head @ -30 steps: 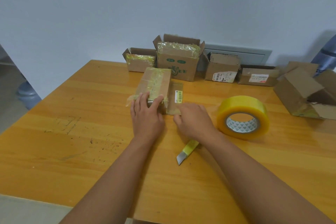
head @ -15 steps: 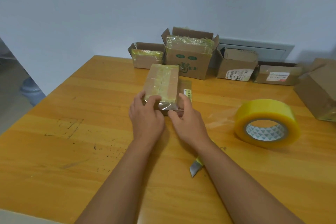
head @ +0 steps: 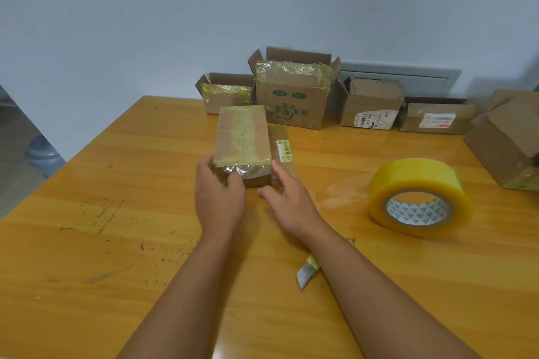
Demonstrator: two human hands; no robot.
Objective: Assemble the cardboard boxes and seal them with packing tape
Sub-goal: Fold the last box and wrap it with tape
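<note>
The small brown cardboard box wrapped in clear tape [head: 241, 143] lies on the orange wooden table [head: 116, 183], its near end between both hands. The left hand [head: 219, 198] grips that end; the right hand [head: 287, 198] touches its right side, fingers loose. The yellow tape roll [head: 420, 195] sits well to the right.

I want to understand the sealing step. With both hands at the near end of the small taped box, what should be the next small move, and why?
Probably press the loose tape flap flat onto the near end of the small box. The flap looks wrinkled and not fully stuck there, and the left hand and right hand already touch that end.
</note>
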